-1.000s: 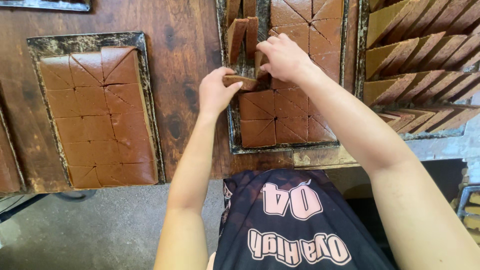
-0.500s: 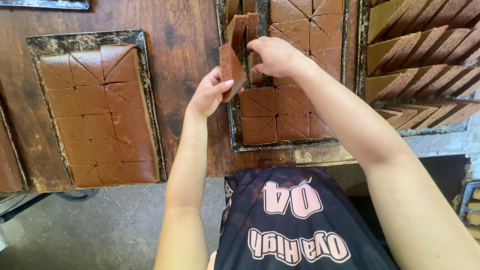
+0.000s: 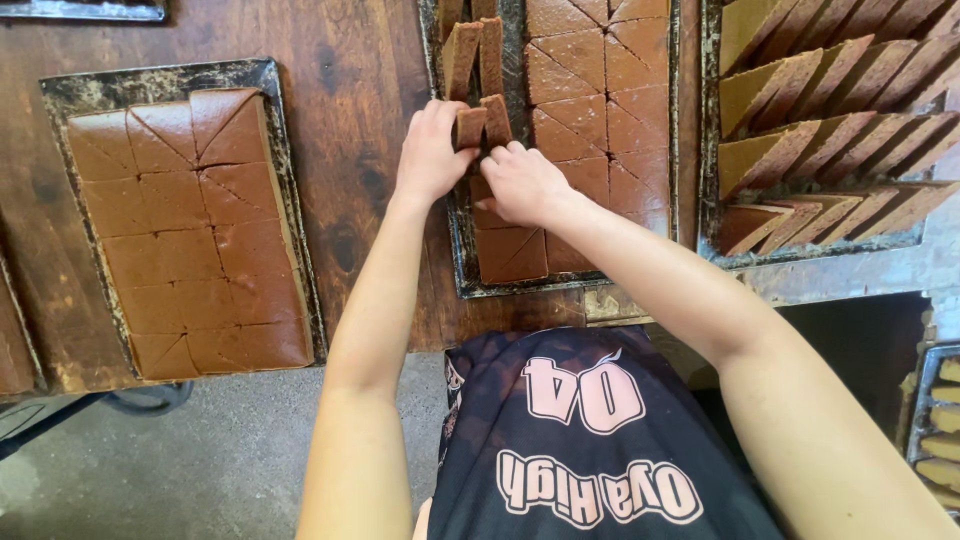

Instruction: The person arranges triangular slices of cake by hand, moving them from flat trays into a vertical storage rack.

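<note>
Brown cake slices [image 3: 482, 120], lifted half a second ago, now stand on edge at the middle tray's [image 3: 460, 260] left edge. Left hand [image 3: 432, 150] pinches one slice; right hand [image 3: 522, 182] presses fingers against its neighbour, steadying the row.

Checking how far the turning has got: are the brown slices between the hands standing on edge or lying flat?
On edge: the slices stand upright between left hand and right hand.
</note>
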